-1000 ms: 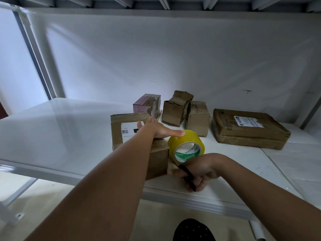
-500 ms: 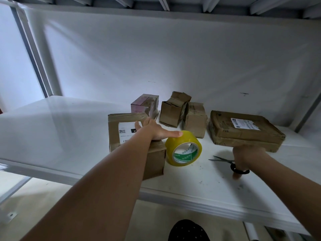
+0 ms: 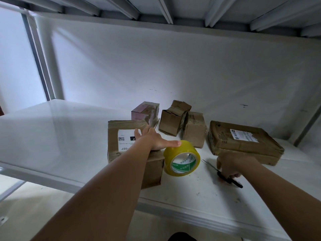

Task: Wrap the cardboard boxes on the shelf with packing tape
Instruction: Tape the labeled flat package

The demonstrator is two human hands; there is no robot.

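Note:
My left hand (image 3: 152, 140) rests flat on top of a cardboard box (image 3: 114, 136) with a white label, near the front of the white shelf (image 3: 52, 136); its thumb reaches over the yellow packing tape roll (image 3: 180, 157) that stands on edge against the box's right side. My right hand (image 3: 231, 164) is down on the shelf to the right of the roll, fingers curled over the black handles of a pair of scissors (image 3: 210, 165), whose blades point left toward the roll.
Behind stand a pink-sided box (image 3: 144, 112), an open-flapped small box (image 3: 172, 119) and another small box (image 3: 194, 133). A wide flat box (image 3: 243, 141) lies at the right, just beyond my right hand. The upper shelf's underside (image 3: 173, 11) is overhead; a metal post (image 3: 40, 58) stands left.
My right hand carried the scissors from in front of the tape roll to the right and lowered them onto the shelf. My left hand stayed on the box.

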